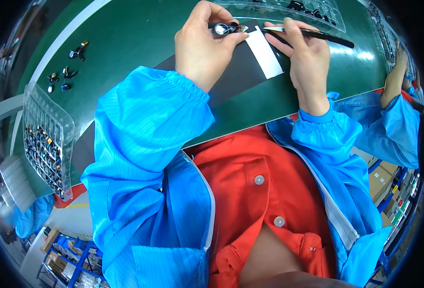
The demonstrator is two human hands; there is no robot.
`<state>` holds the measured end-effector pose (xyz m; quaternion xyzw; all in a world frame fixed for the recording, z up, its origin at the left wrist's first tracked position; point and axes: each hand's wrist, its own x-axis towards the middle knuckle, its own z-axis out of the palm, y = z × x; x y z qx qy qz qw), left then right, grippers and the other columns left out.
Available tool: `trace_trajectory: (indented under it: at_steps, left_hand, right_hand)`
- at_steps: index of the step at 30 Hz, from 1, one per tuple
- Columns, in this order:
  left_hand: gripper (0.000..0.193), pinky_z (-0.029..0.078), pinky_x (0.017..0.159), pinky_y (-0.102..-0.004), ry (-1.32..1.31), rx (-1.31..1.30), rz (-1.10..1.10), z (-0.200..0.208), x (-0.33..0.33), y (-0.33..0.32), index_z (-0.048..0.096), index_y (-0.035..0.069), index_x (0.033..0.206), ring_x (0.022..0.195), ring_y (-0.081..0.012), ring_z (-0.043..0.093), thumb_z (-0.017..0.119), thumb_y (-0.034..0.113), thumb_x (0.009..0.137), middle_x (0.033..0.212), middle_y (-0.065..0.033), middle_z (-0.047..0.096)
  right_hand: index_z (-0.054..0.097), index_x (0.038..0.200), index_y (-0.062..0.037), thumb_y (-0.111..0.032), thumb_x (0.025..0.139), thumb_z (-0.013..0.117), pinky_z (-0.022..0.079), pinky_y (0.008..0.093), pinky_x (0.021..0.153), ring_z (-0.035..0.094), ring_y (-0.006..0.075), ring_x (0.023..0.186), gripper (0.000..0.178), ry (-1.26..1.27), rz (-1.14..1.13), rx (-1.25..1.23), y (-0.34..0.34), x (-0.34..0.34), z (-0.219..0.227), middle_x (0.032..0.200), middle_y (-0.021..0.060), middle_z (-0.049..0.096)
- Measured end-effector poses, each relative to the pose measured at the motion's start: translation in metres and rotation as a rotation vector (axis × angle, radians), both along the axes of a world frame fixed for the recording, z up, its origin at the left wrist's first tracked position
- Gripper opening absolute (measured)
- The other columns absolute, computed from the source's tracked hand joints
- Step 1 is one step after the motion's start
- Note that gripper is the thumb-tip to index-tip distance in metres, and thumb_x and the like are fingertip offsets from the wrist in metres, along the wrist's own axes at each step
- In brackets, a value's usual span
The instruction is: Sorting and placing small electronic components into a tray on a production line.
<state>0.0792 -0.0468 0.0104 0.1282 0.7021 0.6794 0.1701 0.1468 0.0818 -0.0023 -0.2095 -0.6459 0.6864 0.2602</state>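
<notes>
Between the thumb and fingers of my left hand (205,50) is a small electronic part (225,29) with a shiny round face, a black body and a gold-coloured end. My right hand (308,55) grips a pair of dark tweezers (325,36), their pale tip pointing left toward that part but apart from it. Under and between the hands lies a white strip (266,55) on a dark grey mat (243,72). Both forearms wear blue sleeves with gathered cuffs.
Several similar small parts (67,73) lie loose at the left of the green table (125,41). A clear tray (48,139) full of parts stands at the left edge, another clear tray (313,14) at the far side. A co-worker's arm (395,79) rests at the right.
</notes>
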Motion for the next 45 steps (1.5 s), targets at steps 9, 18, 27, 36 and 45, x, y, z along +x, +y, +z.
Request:
trace_trajectory:
  at_steps: [9, 18, 27, 36, 45]
  left_hand:
    - [0.019, 0.052, 0.067, -0.0288, 0.179, 0.071, -0.063, -0.018, -0.003, -0.006, 0.046, 0.002, 0.078, 0.081, -0.0204, 0.06, 0.062, -0.004, 0.07, 0.085, -0.011, 0.059]
    - [0.024, 0.051, 0.066, -0.0254, 0.061, 0.225, -0.077, -0.02, -0.002, -0.003, 0.043, 0.0, 0.075, 0.076, -0.0173, 0.06, 0.064, -0.007, 0.067, 0.081, -0.0116, 0.058]
    - [0.026, 0.05, 0.065, -0.0229, -0.01, 0.185, -0.051, -0.009, 0.002, -0.003, 0.04, -0.001, 0.073, 0.076, -0.0159, 0.059, 0.062, -0.012, 0.067, 0.079, -0.0134, 0.056]
    - [0.025, 0.05, 0.071, -0.0252, 0.077, 0.229, -0.07, -0.017, 0.001, -0.003, 0.042, -0.001, 0.076, 0.08, -0.0179, 0.058, 0.064, -0.008, 0.068, 0.085, -0.0156, 0.057]
    - [0.023, 0.049, 0.064, -0.0216, -0.016, 0.262, -0.043, -0.01, 0.002, -0.001, 0.041, -0.001, 0.073, 0.074, -0.0139, 0.058, 0.063, -0.009, 0.068, 0.079, -0.0139, 0.058]
  right_hand:
    - [0.046, 0.094, 0.0062, -0.011, 0.089, 0.042, 0.052, 0.0402, 0.077, 0.055, 0.0345, 0.094, 0.018, 0.252, 0.352, -0.047, -0.013, -0.002, 0.005, 0.092, 0.0201, 0.055]
    - [0.043, 0.095, 0.0047, -0.006, 0.088, 0.04, 0.052, 0.0388, 0.075, 0.054, 0.0358, 0.094, 0.013, 0.475, 0.35, 0.168, -0.012, 0.003, 0.013, 0.091, 0.0193, 0.054]
    - [0.044, 0.095, 0.005, -0.008, 0.087, 0.044, 0.052, 0.036, 0.076, 0.056, 0.032, 0.092, 0.015, 0.297, 0.246, 0.261, -0.015, 0.0, 0.004, 0.09, 0.0202, 0.056]
    - [0.045, 0.092, 0.0044, -0.005, 0.085, 0.049, 0.052, 0.0322, 0.076, 0.057, 0.0302, 0.092, 0.013, 0.328, 0.238, 0.352, -0.019, -0.002, -0.004, 0.087, 0.0164, 0.056]
    - [0.045, 0.092, 0.0051, -0.002, 0.083, 0.05, 0.051, 0.0309, 0.074, 0.057, 0.0276, 0.092, 0.012, 0.321, 0.229, 0.415, -0.02, -0.004, -0.006, 0.088, 0.0157, 0.055]
